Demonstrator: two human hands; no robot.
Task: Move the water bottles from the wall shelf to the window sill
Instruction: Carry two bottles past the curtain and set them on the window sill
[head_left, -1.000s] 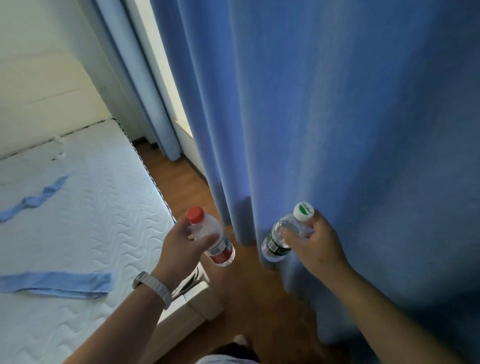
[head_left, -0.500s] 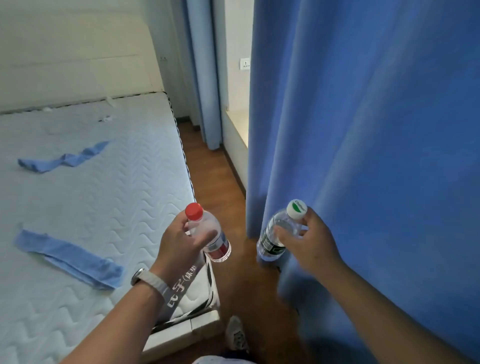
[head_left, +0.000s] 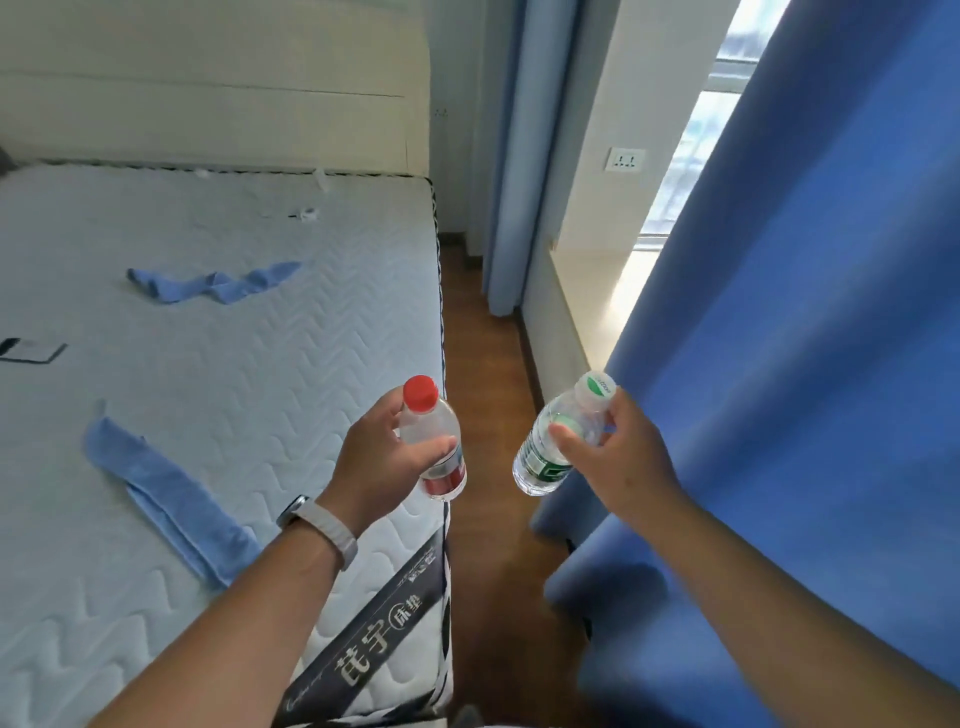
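the left hand (head_left: 379, 457) wraps its fingers (head_left: 436, 448) round a red-capped water bottle (head_left: 435, 441), held upright over the right edge of the mattress (head_left: 218, 364). the right hand (head_left: 621, 457) pinches a green-capped water bottle (head_left: 558, 441) near its neck, tilted, above the wooden floor (head_left: 488, 395) beside the blue curtain (head_left: 805, 338). the window sill (head_left: 587, 280) lies ahead, well apart from both bottles. two blue cloth strips (head_left: 171, 493) lie on the mattress.

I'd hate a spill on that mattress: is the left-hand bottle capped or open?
Capped: a red cap sits on the neck of the bottle the left hand grips. How tightly it is screwed, cannot tell.
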